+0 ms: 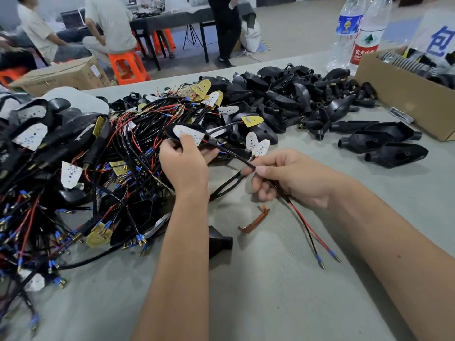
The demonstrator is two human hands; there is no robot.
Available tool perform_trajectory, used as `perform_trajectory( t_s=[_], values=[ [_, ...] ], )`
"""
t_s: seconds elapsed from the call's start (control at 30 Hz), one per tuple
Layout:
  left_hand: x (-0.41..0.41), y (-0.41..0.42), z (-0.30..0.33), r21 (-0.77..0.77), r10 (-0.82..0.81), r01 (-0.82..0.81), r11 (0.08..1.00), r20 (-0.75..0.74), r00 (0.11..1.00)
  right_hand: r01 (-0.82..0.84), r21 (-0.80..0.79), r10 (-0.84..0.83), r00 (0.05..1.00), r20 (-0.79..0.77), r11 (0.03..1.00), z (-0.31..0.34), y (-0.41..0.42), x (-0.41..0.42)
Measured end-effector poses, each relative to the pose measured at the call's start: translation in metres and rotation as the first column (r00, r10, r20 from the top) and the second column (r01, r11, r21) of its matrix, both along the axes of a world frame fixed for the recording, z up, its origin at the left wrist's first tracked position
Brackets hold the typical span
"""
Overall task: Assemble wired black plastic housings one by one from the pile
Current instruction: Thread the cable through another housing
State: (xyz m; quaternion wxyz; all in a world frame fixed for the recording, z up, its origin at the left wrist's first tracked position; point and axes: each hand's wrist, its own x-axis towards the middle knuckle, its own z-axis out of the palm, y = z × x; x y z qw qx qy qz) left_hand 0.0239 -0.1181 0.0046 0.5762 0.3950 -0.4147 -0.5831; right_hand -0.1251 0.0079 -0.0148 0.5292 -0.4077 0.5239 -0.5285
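Here the wired housing (189, 134), a black shell with a white board set in its open face, sits in the left hand (183, 163), whose fingers curl around its underside while the thumb presses on the board. Its cable (236, 156) runs from the housing's narrow end down and to the right, straight into the right hand (285, 175), which pinches it between thumb and forefinger; beyond that hand the red and black leads (312, 232) trail toward the person and end in blue-sleeved terminals lying on the table. So the long axis runs from left hand to right hand, slanting nearer the body on the right, and any pull along the cable would, I judge, fall to the right hand. Left of the left hand lies the tangled pile of wired parts (73, 173); beyond both hands, empty black shells (295, 94) are heaped. Between the forearms lie an orange clip (253, 220) and a lone black cap (219, 239). The grey table (270, 303) carries a cardboard box (403, 94) and two bottles (357, 35) far right; people sit on orange stools (128, 67) behind.
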Motion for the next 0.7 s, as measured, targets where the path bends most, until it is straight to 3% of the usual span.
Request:
perform_trajectory(
  t_s=[0.07, 0.1, 0.2, 0.4, 0.6, 0.7],
  values=[
    [0.002, -0.003, -0.001, 0.000, 0.023, -0.023, 1.000, -0.006, 1.000, 0.019, 0.010, -0.019, 0.998, -0.064, 1.000, -0.001, 0.001, -0.005],
    [0.002, -0.004, -0.002, -0.001, 0.026, -0.026, 1.000, -0.005, 1.000, 0.058, -0.009, -0.058, 0.981, -0.183, 0.998, -0.001, 0.000, -0.007],
    [0.002, -0.005, -0.003, -0.012, 0.021, -0.021, 1.000, 0.001, 1.000, 0.159, -0.154, -0.217, 0.822, -0.527, 0.975, -0.002, -0.003, -0.007],
    [0.001, -0.002, -0.001, -0.013, 0.020, -0.020, 1.000, -0.008, 1.000, 0.219, -0.253, -0.332, 0.699, -0.633, 0.942, -0.002, -0.001, -0.002],
    [0.009, -0.005, 0.002, -0.036, 0.154, -0.157, 0.987, -0.079, 0.985, 0.294, -0.160, -0.251, 0.304, -0.919, 0.942, 0.005, 0.003, -0.002],
    [0.013, -0.007, 0.002, -0.040, 0.190, -0.195, 0.980, -0.112, 0.975, 0.279, -0.167, -0.257, 0.325, -0.910, 0.946, 0.005, 0.004, -0.004]
  ],
)
